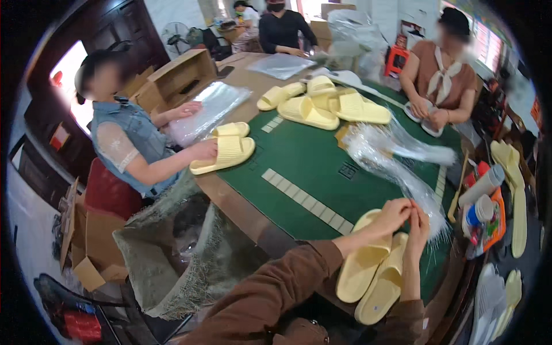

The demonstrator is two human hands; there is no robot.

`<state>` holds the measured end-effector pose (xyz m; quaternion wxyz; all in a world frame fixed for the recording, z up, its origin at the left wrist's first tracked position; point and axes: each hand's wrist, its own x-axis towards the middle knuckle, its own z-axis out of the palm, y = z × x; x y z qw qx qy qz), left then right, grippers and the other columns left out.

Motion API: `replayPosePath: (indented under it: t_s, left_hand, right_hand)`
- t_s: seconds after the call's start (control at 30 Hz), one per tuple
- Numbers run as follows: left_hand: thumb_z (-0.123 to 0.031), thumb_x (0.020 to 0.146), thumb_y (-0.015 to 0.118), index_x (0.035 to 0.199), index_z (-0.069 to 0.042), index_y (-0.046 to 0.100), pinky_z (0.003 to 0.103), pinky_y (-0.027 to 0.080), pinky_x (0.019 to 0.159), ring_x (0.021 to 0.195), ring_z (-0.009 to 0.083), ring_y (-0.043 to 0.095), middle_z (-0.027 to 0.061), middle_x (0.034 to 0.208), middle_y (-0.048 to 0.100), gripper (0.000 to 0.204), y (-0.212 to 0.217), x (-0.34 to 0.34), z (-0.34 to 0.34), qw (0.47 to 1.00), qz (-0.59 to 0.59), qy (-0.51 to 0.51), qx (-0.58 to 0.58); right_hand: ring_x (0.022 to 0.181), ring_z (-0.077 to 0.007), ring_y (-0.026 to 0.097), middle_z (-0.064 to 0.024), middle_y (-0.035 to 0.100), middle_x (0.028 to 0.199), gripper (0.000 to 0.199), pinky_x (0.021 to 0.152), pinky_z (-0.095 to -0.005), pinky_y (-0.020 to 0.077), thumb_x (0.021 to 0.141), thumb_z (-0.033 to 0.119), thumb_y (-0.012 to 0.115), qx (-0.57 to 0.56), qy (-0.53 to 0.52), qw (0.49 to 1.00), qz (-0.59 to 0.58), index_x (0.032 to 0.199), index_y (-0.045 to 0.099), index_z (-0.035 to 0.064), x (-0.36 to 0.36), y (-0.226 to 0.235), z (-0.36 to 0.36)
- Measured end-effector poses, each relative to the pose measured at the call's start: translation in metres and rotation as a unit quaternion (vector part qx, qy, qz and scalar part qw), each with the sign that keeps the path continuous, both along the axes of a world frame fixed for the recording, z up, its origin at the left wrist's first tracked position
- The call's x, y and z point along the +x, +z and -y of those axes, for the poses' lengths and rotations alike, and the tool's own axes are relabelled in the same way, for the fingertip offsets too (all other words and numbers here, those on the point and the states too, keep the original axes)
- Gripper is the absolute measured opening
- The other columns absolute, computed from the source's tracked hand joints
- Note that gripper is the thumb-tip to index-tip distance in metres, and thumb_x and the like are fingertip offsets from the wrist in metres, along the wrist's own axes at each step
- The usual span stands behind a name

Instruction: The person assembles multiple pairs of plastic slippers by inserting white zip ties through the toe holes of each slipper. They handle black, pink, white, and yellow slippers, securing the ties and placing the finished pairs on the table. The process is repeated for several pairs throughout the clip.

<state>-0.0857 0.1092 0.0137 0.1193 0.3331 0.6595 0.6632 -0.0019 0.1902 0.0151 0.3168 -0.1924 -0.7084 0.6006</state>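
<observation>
A pair of pale yellow slippers lies side by side near the table's front edge, the left slipper (357,278) next to the right slipper (382,290). Over their strap ends my left hand (393,217) and my right hand (418,230) meet, fingertips pinched together. Whatever they pinch is too small to make out; it may be a thin clear strand. Just beyond my fingers spreads a bundle of thin clear plastic strands (397,168), some reaching beside my right hand.
More yellow slippers (310,112) are heaped at the table's far side. At left, a co-worker's hand is on a yellow slipper (233,155) beside clear plastic bags (213,109). A woven sack (172,253) stands by the table's left edge. An orange basket (495,221) of supplies is at right.
</observation>
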Motion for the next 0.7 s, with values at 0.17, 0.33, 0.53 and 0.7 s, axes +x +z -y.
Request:
replayPosePath:
  t_s: [0.17,0.33,0.53,0.7]
  left_hand:
    - [-0.009,0.087,0.058,0.087,0.003,0.057,0.032,0.042,0.057,0.062,0.0151,0.051,0.0096,0.07,0.058,0.011,-0.018,0.005,-0.007,0.999,0.005,0.01,0.037]
    - [-0.009,0.086,0.06,0.089,0.003,0.06,0.033,0.044,0.059,0.063,0.016,0.054,0.0107,0.072,0.062,0.012,-0.018,0.007,0.002,1.0,0.012,0.006,0.02]
    - [-0.01,0.087,0.06,0.088,0.002,0.063,0.03,0.048,0.062,0.067,0.0135,0.059,0.0085,0.077,0.065,0.012,-0.018,0.006,-0.002,0.995,0.06,0.048,0.063]
    - [-0.01,0.088,0.06,0.089,-0.001,0.065,0.026,0.048,0.065,0.072,0.0099,0.058,0.0036,0.078,0.063,0.011,-0.009,-0.001,0.014,0.996,0.066,0.061,0.011]
  right_hand:
    - [0.099,-0.0145,0.056,-0.0078,0.06,0.112,0.031,0.085,-0.0276,0.0452,0.099,0.021,0.051,0.011,-0.005,1.0,0.004,0.12,0.063,0.0016,0.0,-0.017,-0.012]
    - [0.094,-0.0115,0.054,-0.0045,0.057,0.112,0.035,0.086,-0.025,0.0422,0.099,0.018,0.049,-0.037,0.039,0.998,0.012,0.127,0.058,0.0011,0.002,-0.018,-0.01]
    - [0.092,-0.0113,0.052,-0.0035,0.053,0.103,0.044,0.083,-0.0251,0.0444,0.097,0.012,0.046,-0.068,0.046,0.997,0.001,0.139,0.043,-0.0006,0.009,-0.027,-0.016]
    - [0.094,-0.0198,0.063,-0.0136,0.058,0.111,0.025,0.083,-0.0299,0.0521,0.095,0.007,0.053,-0.126,0.043,0.988,-0.084,0.117,0.054,-0.0044,0.005,-0.005,0.006]
